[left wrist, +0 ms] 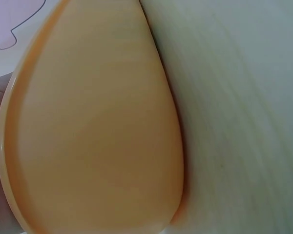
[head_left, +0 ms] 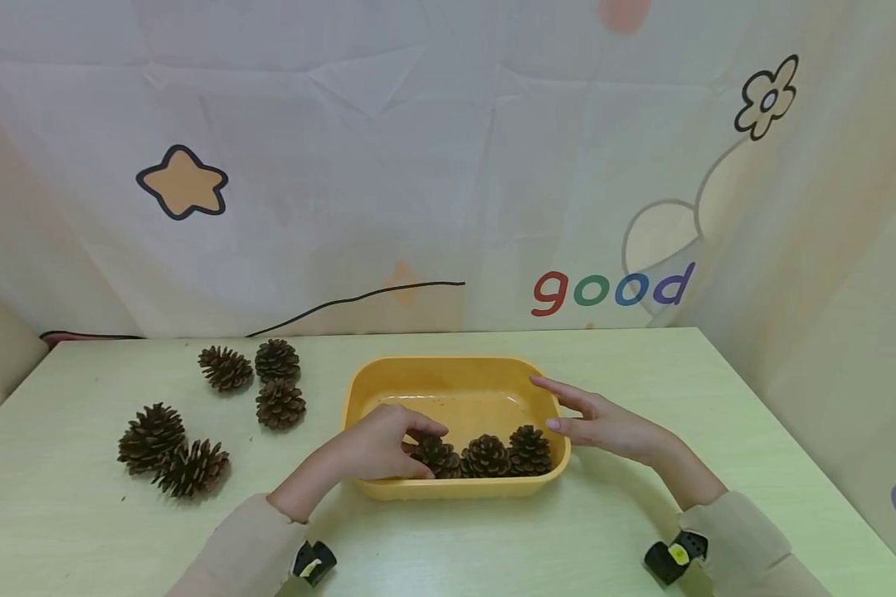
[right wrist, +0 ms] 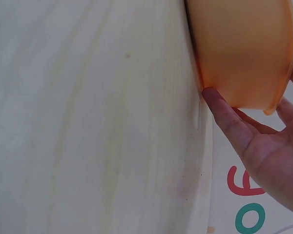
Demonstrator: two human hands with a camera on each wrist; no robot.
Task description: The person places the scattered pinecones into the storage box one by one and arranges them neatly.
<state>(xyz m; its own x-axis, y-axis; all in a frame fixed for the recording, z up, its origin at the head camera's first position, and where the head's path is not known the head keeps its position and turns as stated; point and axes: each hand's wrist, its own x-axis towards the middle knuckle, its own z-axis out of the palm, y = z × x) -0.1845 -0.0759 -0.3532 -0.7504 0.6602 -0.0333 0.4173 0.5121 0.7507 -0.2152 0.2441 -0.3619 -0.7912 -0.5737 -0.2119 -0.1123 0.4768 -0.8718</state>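
A yellow tub [head_left: 448,383] stands at the middle of the table with three pine cones along its near wall. My left hand [head_left: 412,445] reaches over the near rim, fingers and thumb curled round the leftmost cone [head_left: 437,457]. The other two cones [head_left: 485,456] [head_left: 530,449] lie beside it. My right hand [head_left: 567,410] is at the tub's right rim with fingers straight. In the right wrist view its thumb [right wrist: 224,122] touches the tub's outer wall [right wrist: 239,48]. The left wrist view shows only the tub's wall [left wrist: 97,131] and the table.
Several loose pine cones lie on the pale green table [head_left: 642,514] to the left: a group of three [head_left: 277,359] at the back and a pair [head_left: 152,435] nearer. A printed cloth backdrop [head_left: 448,166] hangs behind the table.
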